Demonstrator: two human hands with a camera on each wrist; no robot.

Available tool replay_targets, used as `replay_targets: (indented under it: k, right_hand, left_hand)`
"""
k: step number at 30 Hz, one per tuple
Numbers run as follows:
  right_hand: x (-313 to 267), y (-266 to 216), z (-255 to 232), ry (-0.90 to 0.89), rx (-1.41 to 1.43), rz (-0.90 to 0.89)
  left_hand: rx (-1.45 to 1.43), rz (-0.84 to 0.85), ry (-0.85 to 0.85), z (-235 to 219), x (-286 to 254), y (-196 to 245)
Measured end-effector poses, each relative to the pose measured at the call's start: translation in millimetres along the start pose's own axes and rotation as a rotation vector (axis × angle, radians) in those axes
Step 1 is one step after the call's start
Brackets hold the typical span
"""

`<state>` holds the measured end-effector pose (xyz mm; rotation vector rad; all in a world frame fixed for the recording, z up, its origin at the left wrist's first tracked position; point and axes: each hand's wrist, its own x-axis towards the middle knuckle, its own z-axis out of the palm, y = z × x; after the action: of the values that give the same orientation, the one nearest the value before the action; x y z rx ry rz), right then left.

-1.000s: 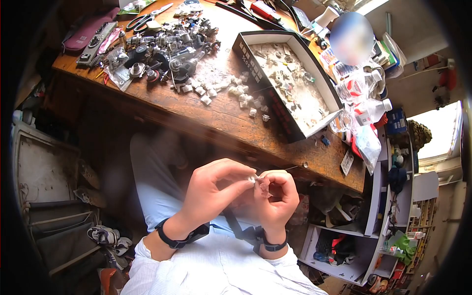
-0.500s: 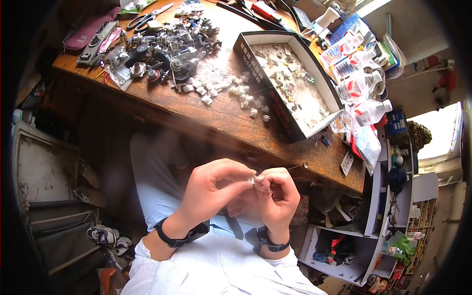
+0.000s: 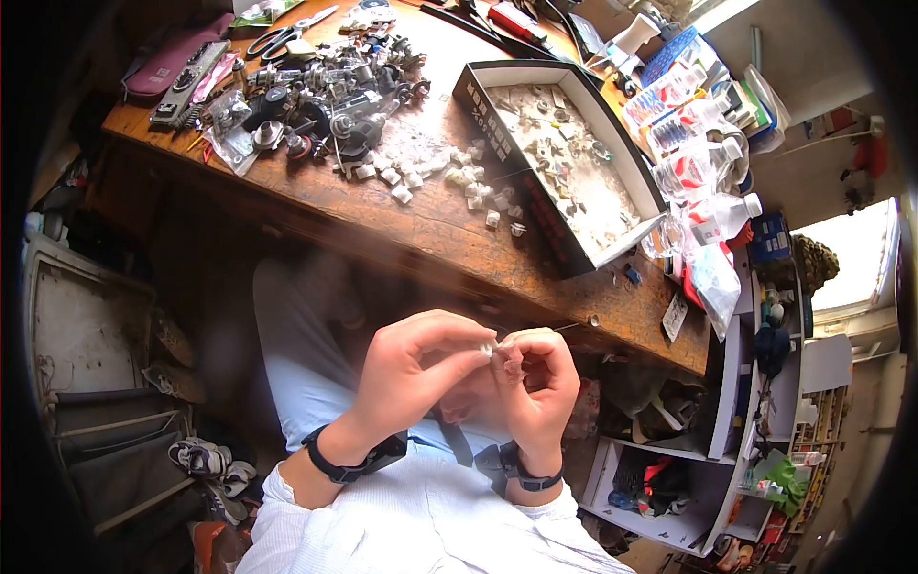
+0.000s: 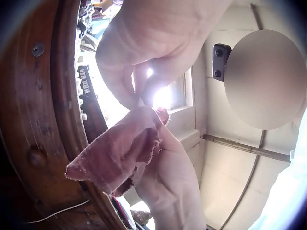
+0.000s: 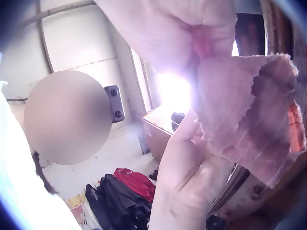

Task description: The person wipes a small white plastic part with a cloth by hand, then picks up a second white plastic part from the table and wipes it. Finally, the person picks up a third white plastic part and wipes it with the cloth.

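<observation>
**Both hands meet over the lap, a small white piece (image 3: 488, 351) and a pink cloth (image 3: 512, 364) at the fingertips**

The left hand (image 3: 416, 371) pinches the small white piece between its thumb and a fingertip, with its back arched and a gap between thumb and forefinger. The right hand (image 3: 541, 387) grips the pink cloth, its thumb and forefinger bent into a ring and their tips brought up to those of the left. The white piece sits right where the two sets of fingertips come together; whether the cloth touches it, the pictures do not clearly show. In both wrist views the cloth spreads out from the right fingers, creased and thin, with frayed edges.

The wooden table (image 3: 402, 225) lies just beyond the fingers, and the hands are in front of its near edge, apart from it. Beyond the fingertips and a little to their left, small white cubes (image 3: 402, 193) are scattered on the tabletop. Farther left of them is a heap of metal and clear parts (image 3: 359, 105), with scissors (image 3: 279, 41) behind it and a purple pouch (image 3: 172, 67) at the far left. Beyond the fingers and to their right stands an open black box (image 3: 540, 215), small mixed pieces (image 3: 564, 158) spread over its bottom. Clear plastic bottles (image 3: 717, 218) lie past the box, farther right of the fingers. A black band (image 3: 335, 469) circles the left wrist, and another is on the right.
</observation>
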<state>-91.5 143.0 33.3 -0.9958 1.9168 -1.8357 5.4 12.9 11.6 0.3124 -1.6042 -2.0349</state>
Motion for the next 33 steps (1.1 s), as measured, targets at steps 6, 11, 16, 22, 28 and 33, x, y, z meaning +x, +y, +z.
replay_targets:
  k: [6, 11, 16, 22, 28, 33]
  right_hand:
    - [0.7, 2.2, -8.6, -0.100, -0.033, -0.001]
    - [-1.3, 9.0, -5.6, -0.084, 0.152, 0.103]
    - [0.1, 9.1, -2.9, -0.056, 0.262, 0.180]
    - [-2.7, 15.1, 0.2, -0.036, 0.253, 0.145]
    - [2.0, 12.4, 3.7, 0.054, 0.176, 0.029]
    - [4.2, 12.1, 3.1, 0.064, 0.147, -0.001]
  left_hand:
    - [0.040, 0.016, -0.053, -6.0, 3.6, 0.9]
    - [0.123, 0.042, -0.140, -15.7, 10.2, 3.6]
    - [-0.001, -0.051, -0.110, -13.4, 9.4, -4.0]
    - [0.131, 0.006, -0.212, -21.4, 13.3, 6.1]
    - [0.009, -0.055, -0.180, -11.5, 11.7, 0.2]
    - [-0.160, -0.179, -0.124, -2.0, 5.1, -4.8]
